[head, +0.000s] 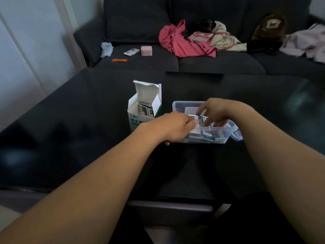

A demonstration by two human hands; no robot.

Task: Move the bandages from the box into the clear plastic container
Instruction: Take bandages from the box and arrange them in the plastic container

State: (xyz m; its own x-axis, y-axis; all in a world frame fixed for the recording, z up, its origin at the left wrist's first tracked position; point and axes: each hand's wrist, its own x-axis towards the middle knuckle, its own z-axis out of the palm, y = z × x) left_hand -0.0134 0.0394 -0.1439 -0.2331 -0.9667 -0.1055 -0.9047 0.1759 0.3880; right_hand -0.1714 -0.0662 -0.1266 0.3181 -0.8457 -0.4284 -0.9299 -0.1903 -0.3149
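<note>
An open white and green bandage box (140, 110) stands on the dark table (70, 129), with several wrapped bandages (146, 110) upright inside. Right of it sits the clear plastic container (182, 104), holding several bandages (204, 135) on its floor. Both hands meet over the container. My left hand (175, 127) and my right hand (214, 111) pinch a small bunch of bandages (197, 118) between their fingertips just above the container's rim.
The container's clear lid (236, 133) lies at its right side. Behind the table a dark sofa (211, 62) carries a pink box (146, 50), a small packet (130, 52), an orange strip (119, 60), a crumpled plastic bag (106, 49), a clothes heap (193, 38) and a bag (270, 27).
</note>
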